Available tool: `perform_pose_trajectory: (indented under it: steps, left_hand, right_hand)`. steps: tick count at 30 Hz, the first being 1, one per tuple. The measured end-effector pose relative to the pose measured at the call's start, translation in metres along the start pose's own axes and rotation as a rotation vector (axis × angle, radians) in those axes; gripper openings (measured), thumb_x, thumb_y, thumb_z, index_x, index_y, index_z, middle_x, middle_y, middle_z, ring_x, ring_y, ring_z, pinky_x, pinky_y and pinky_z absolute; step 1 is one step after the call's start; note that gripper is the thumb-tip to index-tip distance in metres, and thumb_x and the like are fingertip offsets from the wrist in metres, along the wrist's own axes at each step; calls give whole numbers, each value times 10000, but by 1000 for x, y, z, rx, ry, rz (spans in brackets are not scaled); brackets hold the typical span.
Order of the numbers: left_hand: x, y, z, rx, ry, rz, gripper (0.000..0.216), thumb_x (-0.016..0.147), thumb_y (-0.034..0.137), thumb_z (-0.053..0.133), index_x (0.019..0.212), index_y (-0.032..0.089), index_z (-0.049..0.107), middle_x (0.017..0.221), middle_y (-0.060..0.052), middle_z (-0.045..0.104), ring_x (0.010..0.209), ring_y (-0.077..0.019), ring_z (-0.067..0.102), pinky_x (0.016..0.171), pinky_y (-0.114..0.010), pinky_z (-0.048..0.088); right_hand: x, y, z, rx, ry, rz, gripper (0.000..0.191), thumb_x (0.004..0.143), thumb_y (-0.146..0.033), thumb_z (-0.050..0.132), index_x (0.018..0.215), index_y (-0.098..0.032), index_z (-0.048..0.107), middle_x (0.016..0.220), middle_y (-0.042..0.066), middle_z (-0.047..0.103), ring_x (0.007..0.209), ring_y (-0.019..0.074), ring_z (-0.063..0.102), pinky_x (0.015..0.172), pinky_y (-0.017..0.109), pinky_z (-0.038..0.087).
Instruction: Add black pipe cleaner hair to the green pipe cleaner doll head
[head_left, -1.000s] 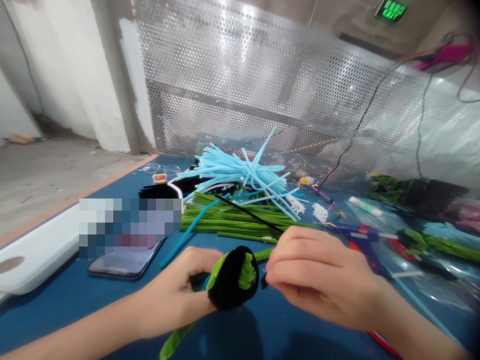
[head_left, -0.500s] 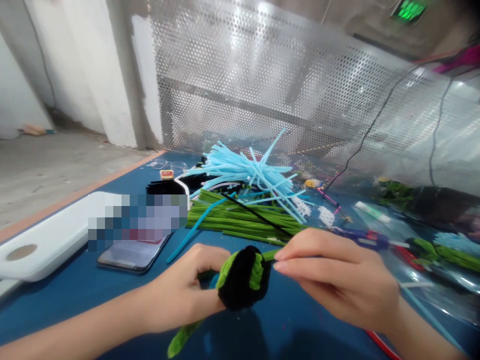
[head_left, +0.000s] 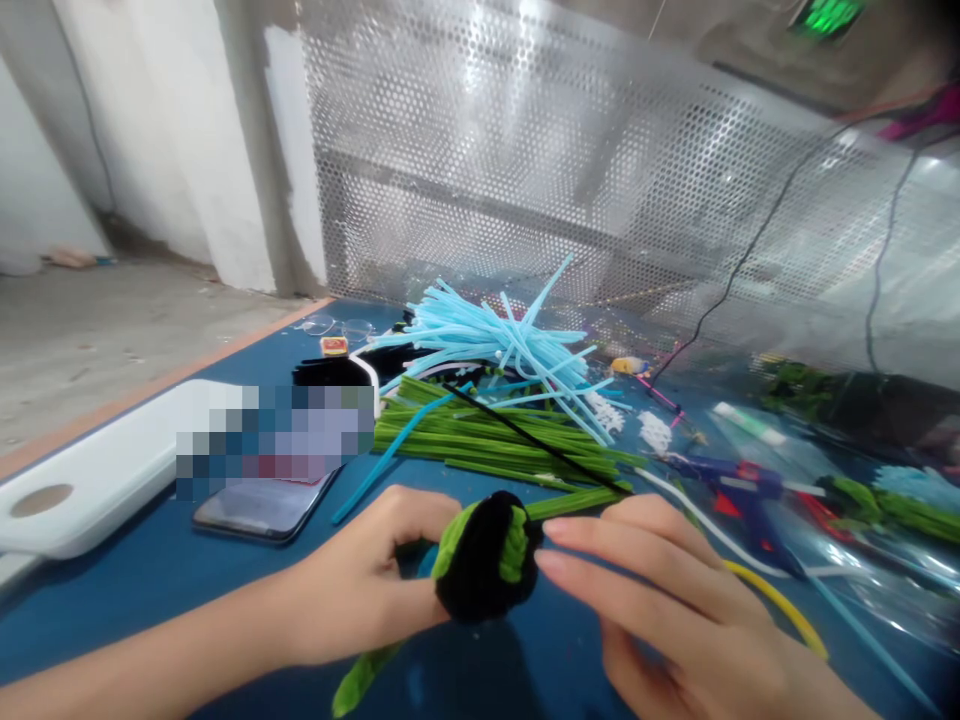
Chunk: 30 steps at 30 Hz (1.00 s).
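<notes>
The left hand (head_left: 367,570) had its fingers (head_left: 409,520) closed around a black-and-green pipe-cleaner coil (head_left: 484,557), held just above the blue bench (head_left: 127,625). The right hand (head_left: 660,620) stayed open beside the coil, near a pile of green pipe cleaners (head_left: 487,440).
</notes>
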<state>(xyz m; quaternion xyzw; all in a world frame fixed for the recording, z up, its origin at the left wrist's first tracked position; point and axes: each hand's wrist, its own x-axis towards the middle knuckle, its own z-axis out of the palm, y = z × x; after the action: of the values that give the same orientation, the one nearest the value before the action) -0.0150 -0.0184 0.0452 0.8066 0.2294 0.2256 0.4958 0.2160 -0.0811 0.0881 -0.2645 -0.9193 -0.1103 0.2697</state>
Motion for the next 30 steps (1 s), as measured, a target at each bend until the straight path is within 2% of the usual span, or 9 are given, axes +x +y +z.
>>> perform_pose_trajectory:
  steps: [6, 16, 21, 26, 30]
  left_hand:
    - [0, 1, -1, 3, -2, -15, 241, 847, 238, 531, 640, 152, 442, 653, 23, 417, 620, -105, 360, 552, -231, 277]
    - [0, 2, -1, 10, -14, -24, 245, 860, 279, 519, 660, 155, 451, 661, 13, 420, 622, -113, 361, 550, -238, 278]
    - [0, 3, 0, 23, -7, -24, 235, 868, 293, 506, 684, 149, 482, 651, 11, 430, 618, -114, 371, 545, -235, 279]
    - [-2, 2, 0, 18, -10, -36, 225, 864, 293, 514, 698, 141, 504, 664, 14, 435, 630, -114, 373, 552, -231, 288]
    - [-2, 3, -1, 23, -6, -20, 227, 853, 261, 520, 665, 146, 468, 659, 20, 425, 625, -107, 362, 550, -228, 278]
  right_hand:
    - [-1, 0, 1, -2, 33, 21, 383, 733, 18, 512, 1057, -111, 671, 1103, 75, 676, 970, 158, 554, 866, 254, 490]
    - [0, 0, -2, -9, 19, 51, 382, 740, 15, 506, 1061, -132, 649, 1138, 84, 591, 1039, 165, 530, 951, 273, 436]
    - [1, -1, -4, -8, -14, 91, 437, 749, 9, 505, 1135, -157, 623, 1216, 82, 523, 1082, 170, 501, 960, 278, 440]
    - [4, -3, -3, -27, -19, 90, 381, 747, -5, 507, 1054, -166, 665, 1194, 77, 536, 1082, 182, 505, 964, 283, 431]
    - [4, -4, -6, -29, 5, 82, 403, 738, 0, 505, 1079, -153, 655, 1179, 89, 540, 1075, 174, 517, 955, 274, 449]
